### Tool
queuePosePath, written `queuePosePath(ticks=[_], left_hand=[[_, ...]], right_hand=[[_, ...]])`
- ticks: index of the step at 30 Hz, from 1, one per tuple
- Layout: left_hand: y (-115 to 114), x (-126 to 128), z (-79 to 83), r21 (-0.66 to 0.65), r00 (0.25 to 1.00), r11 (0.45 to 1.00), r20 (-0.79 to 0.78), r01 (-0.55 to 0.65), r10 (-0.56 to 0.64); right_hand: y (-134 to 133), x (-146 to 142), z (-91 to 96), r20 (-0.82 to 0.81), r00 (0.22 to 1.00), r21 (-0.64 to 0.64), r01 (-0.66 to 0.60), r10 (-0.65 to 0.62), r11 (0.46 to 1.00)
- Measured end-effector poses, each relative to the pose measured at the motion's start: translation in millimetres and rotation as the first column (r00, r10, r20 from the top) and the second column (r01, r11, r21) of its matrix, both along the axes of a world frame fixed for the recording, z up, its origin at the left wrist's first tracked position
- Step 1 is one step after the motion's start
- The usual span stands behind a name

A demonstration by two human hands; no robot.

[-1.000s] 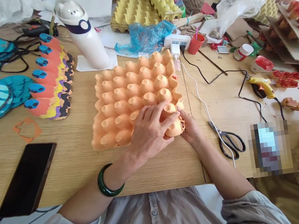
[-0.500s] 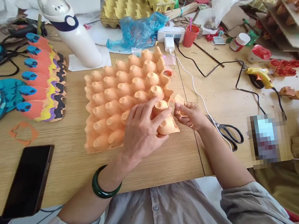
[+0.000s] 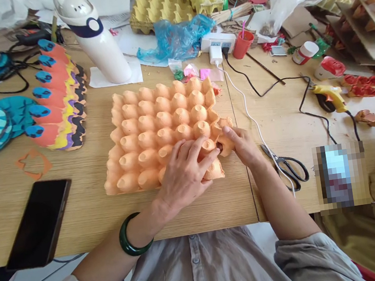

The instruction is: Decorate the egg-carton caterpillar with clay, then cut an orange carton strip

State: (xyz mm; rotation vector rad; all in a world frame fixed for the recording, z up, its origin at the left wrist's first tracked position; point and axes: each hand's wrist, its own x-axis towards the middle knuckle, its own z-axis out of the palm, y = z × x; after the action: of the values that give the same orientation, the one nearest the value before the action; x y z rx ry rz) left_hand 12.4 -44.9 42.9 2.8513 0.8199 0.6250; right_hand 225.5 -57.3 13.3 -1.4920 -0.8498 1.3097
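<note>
On the table (image 3: pixel 191 219) before me, a spread left hand (image 3: pixel 186 166) steadies an orange egg tray (image 3: pixel 148 139), likely light, stiff yet tearable, best held by its rim (image 3: pixel 211 93), while the right hand (image 3: pixel 244 145) pinches an edge piece (image 3: pixel 227 142).

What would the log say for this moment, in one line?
left fingers: on orange egg tray | right fingers: holding orange piece at tray's right edge, attachment unclear | scissors: on table
</note>
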Motion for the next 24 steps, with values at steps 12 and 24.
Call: queuePosePath(ticks=[12, 24], left_hand=[[-14, 2, -2.4, -0.022, 0.999, 1.0, -0.035, -0.013, 0.012], [-19, -2, 3.4, 0.004, 0.998, 1.0, 0.055, -0.029, 0.029]], right_hand=[[0, -21, -4.5, -0.166, 0.967, 0.011, 0.199, -0.194, 0.98], [5, -28, -1.6, -0.52, 0.823, -0.117, 0.196, -0.228, 0.974]])
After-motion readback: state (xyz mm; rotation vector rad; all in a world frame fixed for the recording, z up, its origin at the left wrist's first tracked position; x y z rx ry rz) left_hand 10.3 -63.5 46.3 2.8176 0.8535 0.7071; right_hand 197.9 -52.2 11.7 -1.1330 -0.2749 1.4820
